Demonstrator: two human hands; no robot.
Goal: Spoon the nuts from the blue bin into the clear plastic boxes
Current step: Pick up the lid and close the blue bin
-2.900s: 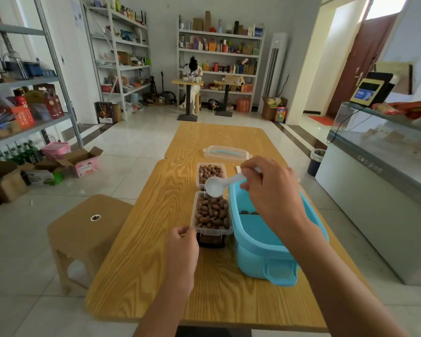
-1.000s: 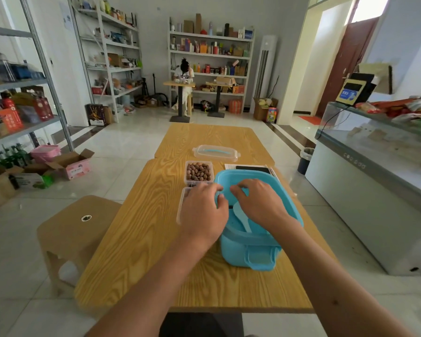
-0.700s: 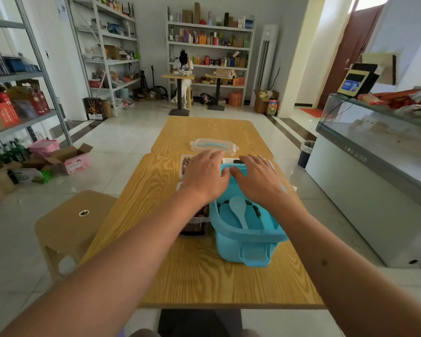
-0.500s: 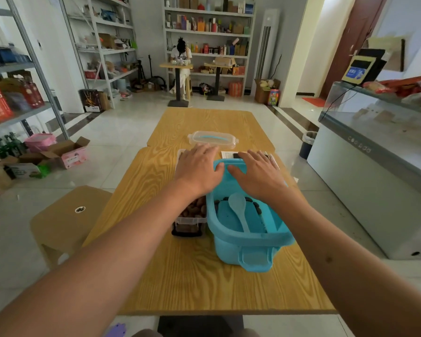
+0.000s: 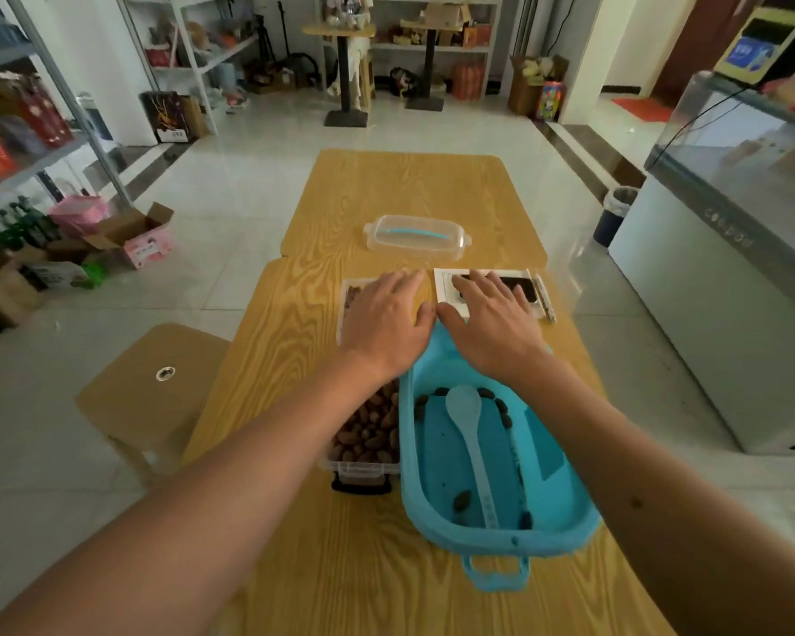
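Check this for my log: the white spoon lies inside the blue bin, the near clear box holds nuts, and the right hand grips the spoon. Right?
Not quite. In the head view the right hand grips nothing; its fingers are straight, reaching past the blue bin. The white spoon does lie loose inside the bin, and the near clear box holds nuts.

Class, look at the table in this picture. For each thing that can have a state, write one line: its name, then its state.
Blue bin: open, nearly empty, a few nuts left.
Spoon: lying in the bin, unheld.
Near box: open, full of nuts.
Far box: open, mostly hidden under the left hand.
Lid: off, lying farther up the table.
Left hand: flat, fingers straight.
Right hand: flat, fingers straight.
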